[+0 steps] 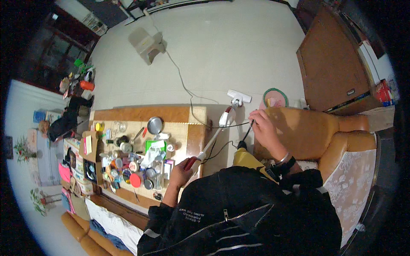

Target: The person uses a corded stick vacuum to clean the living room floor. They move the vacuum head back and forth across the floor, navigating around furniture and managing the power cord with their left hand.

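My left hand (180,173) is wrapped around the red and white handle (192,162) of a corded stick vacuum cleaner. The vacuum's pale tube (211,140) slants away from me to a white body with a dark red part (226,116). Its white floor head (239,96) rests on the tiled floor. Off to the right, my right hand (264,128) pinches a black power cord (230,126) between thumb and fingers. Part of the cord hangs from that hand toward my foot, and another loop runs near the vacuum handle.
A table (196,140) at left carries jars, lids and a green tray (156,145). Cord crosses the floor past a plastic stool (144,44). At right are a tan leather sofa (294,131) and a green-rimmed basket (284,92). Another person (65,121) is at far left.
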Available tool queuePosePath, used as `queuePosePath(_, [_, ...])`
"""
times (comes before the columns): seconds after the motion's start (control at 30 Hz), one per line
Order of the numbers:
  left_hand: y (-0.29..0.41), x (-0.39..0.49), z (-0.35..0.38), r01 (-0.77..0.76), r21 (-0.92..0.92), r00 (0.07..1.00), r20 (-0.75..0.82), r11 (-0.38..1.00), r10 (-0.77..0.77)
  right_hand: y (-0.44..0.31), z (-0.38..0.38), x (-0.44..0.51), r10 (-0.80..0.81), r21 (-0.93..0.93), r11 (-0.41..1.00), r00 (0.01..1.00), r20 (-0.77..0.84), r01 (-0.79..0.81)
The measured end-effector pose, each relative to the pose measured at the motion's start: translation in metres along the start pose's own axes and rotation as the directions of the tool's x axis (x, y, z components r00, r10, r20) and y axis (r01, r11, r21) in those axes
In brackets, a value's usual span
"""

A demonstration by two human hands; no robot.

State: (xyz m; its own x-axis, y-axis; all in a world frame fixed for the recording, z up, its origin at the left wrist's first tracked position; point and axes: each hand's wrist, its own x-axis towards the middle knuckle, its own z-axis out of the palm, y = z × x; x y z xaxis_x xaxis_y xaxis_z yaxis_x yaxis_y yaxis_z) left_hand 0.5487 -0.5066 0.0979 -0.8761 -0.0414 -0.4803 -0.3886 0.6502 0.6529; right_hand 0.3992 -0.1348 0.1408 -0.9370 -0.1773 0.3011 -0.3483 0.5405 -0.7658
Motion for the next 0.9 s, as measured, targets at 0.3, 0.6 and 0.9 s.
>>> queuePosePath(0.3, [0.084,0.111,0.04,-0.068,-0.101,0.998,-0.011,0.993,0.067,0.073,-0.044,0.047,0.054,-0.01,0.999,0.999,-0.01,-0.054])
queuePosePath(0.6, [0.11,0.135,0.02,0.023,0.007,1.0,-0.007,1.0,-0.022,0.113,-0.062,0.058,0.171,0.104,0.981,0.984,-0.046,-0.165])
queuePosePath(0.9, [0.101,0.197,-0.015,0.045,-0.102,0.994,0.107,0.994,-0.034,0.112,-0.06,0.137,0.141,-0.022,0.988,0.947,-0.29,-0.154])
